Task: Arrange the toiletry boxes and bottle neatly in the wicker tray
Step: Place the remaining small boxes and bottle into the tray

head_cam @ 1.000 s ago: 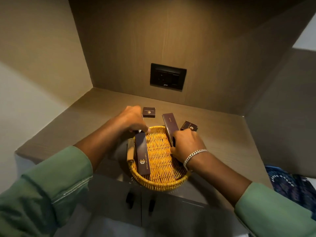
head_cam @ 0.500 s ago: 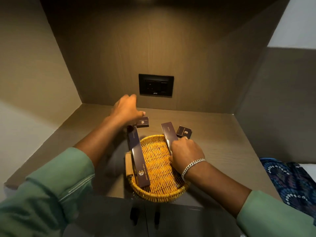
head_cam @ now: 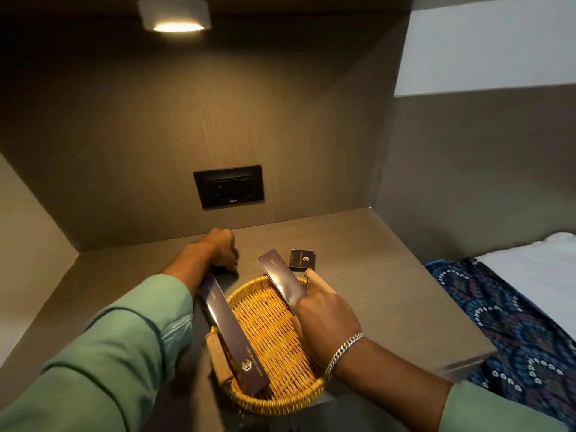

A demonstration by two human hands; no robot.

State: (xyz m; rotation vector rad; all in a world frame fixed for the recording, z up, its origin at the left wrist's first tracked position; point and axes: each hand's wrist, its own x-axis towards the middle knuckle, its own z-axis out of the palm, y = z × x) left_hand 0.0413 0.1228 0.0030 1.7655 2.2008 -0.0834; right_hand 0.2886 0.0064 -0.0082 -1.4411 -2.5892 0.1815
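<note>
A yellow wicker tray (head_cam: 280,403) with wooden handles sits at the front of the shelf. One long dark box (head_cam: 230,332) lies along the tray's left side, its far end sticking out over the rim. My right hand (head_cam: 324,319) grips the near end of a second long dark box (head_cam: 280,280), which leans on the tray's right rim. A small square dark box (head_cam: 301,260) lies on the shelf just behind the tray. My left hand (head_cam: 223,249) is curled down on the shelf behind the tray's left side, covering another small box. No bottle is visible.
The shelf (head_cam: 389,275) is a niche with walls at the left, back and right. A black socket panel (head_cam: 229,186) is on the back wall and a round lamp (head_cam: 174,14) overhead. A bed with patterned cloth (head_cam: 514,322) lies to the right, below the shelf's edge.
My left hand let go of the left long box, reached back and closed down over the small box behind the tray. My right hand stays on its long box. The view tilted up.
</note>
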